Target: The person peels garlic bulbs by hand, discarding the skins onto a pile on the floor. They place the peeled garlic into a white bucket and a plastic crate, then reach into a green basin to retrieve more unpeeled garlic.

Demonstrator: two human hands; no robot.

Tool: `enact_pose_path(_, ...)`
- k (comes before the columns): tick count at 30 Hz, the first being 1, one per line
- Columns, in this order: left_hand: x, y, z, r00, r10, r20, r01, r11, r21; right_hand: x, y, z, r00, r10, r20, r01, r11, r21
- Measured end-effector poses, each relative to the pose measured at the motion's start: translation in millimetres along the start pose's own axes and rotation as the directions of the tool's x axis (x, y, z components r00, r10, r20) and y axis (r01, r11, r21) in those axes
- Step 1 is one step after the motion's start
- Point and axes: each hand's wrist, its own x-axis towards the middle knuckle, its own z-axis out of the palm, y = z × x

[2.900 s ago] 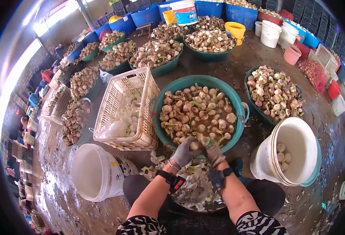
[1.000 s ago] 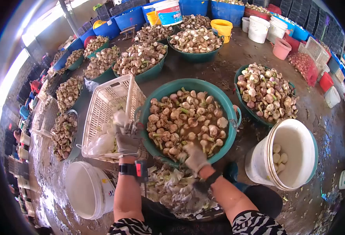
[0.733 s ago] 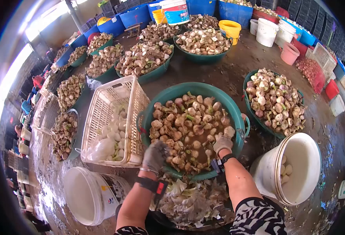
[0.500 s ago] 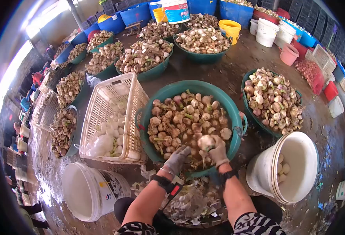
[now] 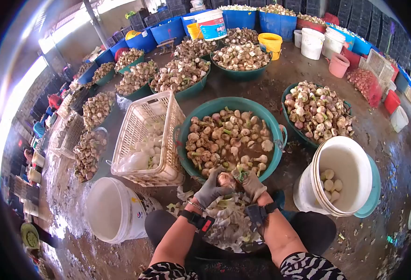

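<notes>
Over the near rim of a teal basin point(image 5: 260, 110), my gloved hands hold a garlic bulb point(image 5: 226, 181) between them. My left hand point(image 5: 209, 189) is wrapped round the bulb's left side. On the other side, my right hand point(image 5: 254, 185) has its fingers closed at the green stem end. Muddy whole garlic point(image 5: 228, 135) lies in brown water in the basin. Below my hands, a heap of pale garlic skins point(image 5: 228, 221) sits between my knees.
A white plastic crate point(image 5: 168, 156) of peeled garlic stands left of the basin. White buckets flank me: one on the left point(image 5: 112, 210), and one on the right point(image 5: 343, 158) with several white bulbs. Heaped garlic basins point(image 5: 319, 114) stand beyond, and people work at far left.
Both hands have come back toward me from over the basin, bringing the bulb. My left hand now grips it too; before, only the right held it. The view has shifted slightly.
</notes>
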Motion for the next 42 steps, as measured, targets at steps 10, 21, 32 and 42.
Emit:
enact_pose_path(10, -38, 14, 21, 0.986, -0.118, -0.119, 0.051, 0.887, -0.458, -21, 40, 2, 0.971, -0.224, 0.082, 0.234, 0.961, -0.145)
enact_pose_path(21, -49, 5, 43, 0.959, 0.071, -0.276, -0.125, 0.975, -0.185, -40, 27, 12, 0.975, -0.183, 0.127, 0.200, 0.969, -0.143)
enact_pose_path(32, -37, 12, 64, 0.782, 0.474, -0.405, 0.107, 0.537, 0.837, -36, 81, 21, 0.968, -0.249, 0.031, 0.249, 0.937, -0.247)
enact_pose_path(42, -33, 16, 13, 0.977, -0.187, -0.107, 0.178, 0.981, -0.083, -79, 25, 20, 0.919, -0.356, 0.169, 0.354, 0.934, 0.047)
